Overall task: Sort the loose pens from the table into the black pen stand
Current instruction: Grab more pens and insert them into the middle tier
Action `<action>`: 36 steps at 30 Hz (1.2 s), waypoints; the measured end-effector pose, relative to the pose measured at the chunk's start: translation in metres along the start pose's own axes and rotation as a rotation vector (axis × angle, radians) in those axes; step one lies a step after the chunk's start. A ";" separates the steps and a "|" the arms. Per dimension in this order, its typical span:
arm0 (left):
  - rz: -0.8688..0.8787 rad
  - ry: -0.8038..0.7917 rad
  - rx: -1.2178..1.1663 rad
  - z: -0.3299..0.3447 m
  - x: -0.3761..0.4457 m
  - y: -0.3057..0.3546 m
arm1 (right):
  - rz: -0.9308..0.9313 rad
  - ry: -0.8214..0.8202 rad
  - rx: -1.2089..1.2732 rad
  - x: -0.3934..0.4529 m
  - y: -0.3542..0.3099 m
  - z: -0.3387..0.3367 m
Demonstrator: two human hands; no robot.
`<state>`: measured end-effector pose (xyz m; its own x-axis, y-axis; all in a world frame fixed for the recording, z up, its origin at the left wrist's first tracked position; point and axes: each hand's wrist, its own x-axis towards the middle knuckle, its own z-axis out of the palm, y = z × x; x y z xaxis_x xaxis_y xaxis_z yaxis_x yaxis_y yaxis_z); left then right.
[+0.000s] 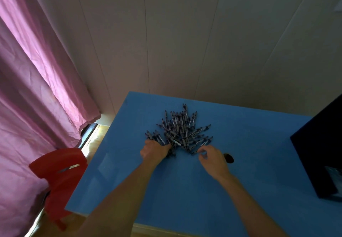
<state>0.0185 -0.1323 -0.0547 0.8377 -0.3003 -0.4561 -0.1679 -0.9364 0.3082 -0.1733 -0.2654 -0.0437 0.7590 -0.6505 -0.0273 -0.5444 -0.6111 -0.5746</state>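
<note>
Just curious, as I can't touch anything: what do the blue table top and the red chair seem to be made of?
The blue table top looks like a smooth, slightly glossy laminate or plastic sheet: it shows faint pale reflections. The red chair looks like moulded plastic, one even colour with a cut slot in its back. Neither can be told for sure.

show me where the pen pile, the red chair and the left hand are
pen pile (180, 128), head view, middle of the heap.
red chair (59, 164), head view, on its backrest.
left hand (154, 149), head view, back of the hand.
</note>
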 end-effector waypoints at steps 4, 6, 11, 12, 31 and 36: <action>0.044 0.031 0.043 -0.001 -0.003 -0.002 | -0.004 0.008 -0.006 0.004 0.000 -0.001; 0.033 0.022 0.053 -0.004 0.002 -0.002 | -0.010 0.008 -0.010 0.005 -0.001 -0.001; 0.062 0.026 0.149 -0.015 0.005 -0.007 | -0.016 -0.001 -0.038 0.011 -0.006 0.002; 0.073 0.035 0.174 -0.017 0.004 -0.009 | -0.018 -0.004 -0.048 0.012 -0.007 0.004; 0.316 0.547 -0.911 -0.016 0.029 -0.058 | -0.143 0.054 -0.049 0.058 -0.058 0.026; 0.388 0.576 -0.932 -0.011 0.041 -0.054 | -0.153 0.104 -0.026 0.068 -0.074 0.036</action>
<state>0.0680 -0.0919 -0.0812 0.9665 -0.1861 0.1770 -0.2182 -0.2315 0.9481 -0.0688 -0.2486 -0.0324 0.7932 -0.5915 0.1446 -0.4355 -0.7170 -0.5443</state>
